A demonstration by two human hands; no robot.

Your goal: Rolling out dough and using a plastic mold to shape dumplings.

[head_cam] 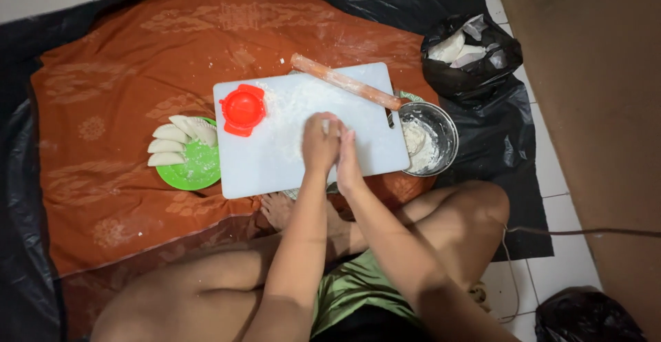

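Note:
My left hand (319,143) and my right hand (348,157) are pressed together palm to palm above the floured white cutting board (275,166). A small bit of pale dough (326,126) shows between them. A red dumpling press (242,110) lies shut on the board's left part. A wooden rolling pin (344,81) rests across the board's far right corner. Left of the board, a green plate (196,170) holds several folded white dumplings (180,137).
A metal bowl (441,125) with dough stands right of the board. A black plastic bag (471,56) with white packets sits at the far right. An orange patterned cloth (124,80) over black sheeting covers the floor. My bare legs are folded below. A brown wall (592,108) rises on the right.

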